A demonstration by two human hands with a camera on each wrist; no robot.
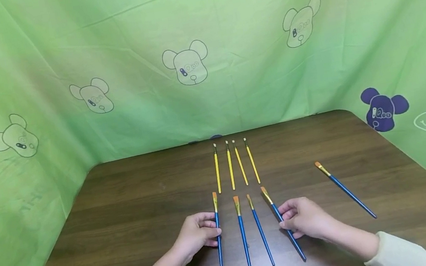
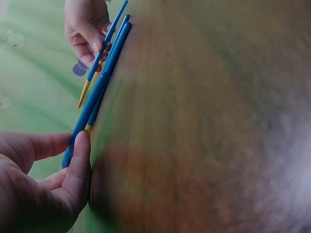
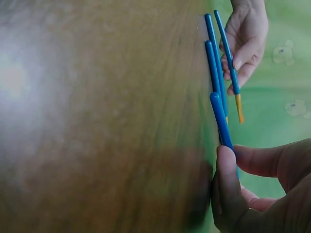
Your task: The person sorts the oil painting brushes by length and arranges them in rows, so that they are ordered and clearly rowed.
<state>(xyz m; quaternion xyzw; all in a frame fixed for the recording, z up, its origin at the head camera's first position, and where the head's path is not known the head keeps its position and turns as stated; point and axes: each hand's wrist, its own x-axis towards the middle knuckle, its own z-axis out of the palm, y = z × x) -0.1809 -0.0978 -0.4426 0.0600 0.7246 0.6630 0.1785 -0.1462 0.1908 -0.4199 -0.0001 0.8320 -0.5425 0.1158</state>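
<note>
My left hand [image 1: 195, 234] pinches a blue-handled paintbrush [image 1: 221, 256] between thumb and fingers, its orange bristles pointing away from me. On the other side, my right hand [image 1: 309, 218] pinches a second blue paintbrush [image 1: 296, 246] by its handle, the bristle end leaning left. Between the hands lie two more blue paintbrushes: one with a wide flat tip [image 1: 244, 239] and a thinner one [image 1: 263, 239]. In the left wrist view, thumb and finger meet around the held brush handle [image 2: 92, 104]. The right wrist view shows the other grip low on its brush handle [image 3: 220, 119].
Several thin yellow paintbrushes [image 1: 230, 167] with pale tips lie in a row farther back on the brown wooden table [image 1: 123, 203]. Off to the right, another blue paintbrush [image 1: 347, 190] rests at a slant. A green printed cloth [image 1: 232, 97] hangs behind and beside the table.
</note>
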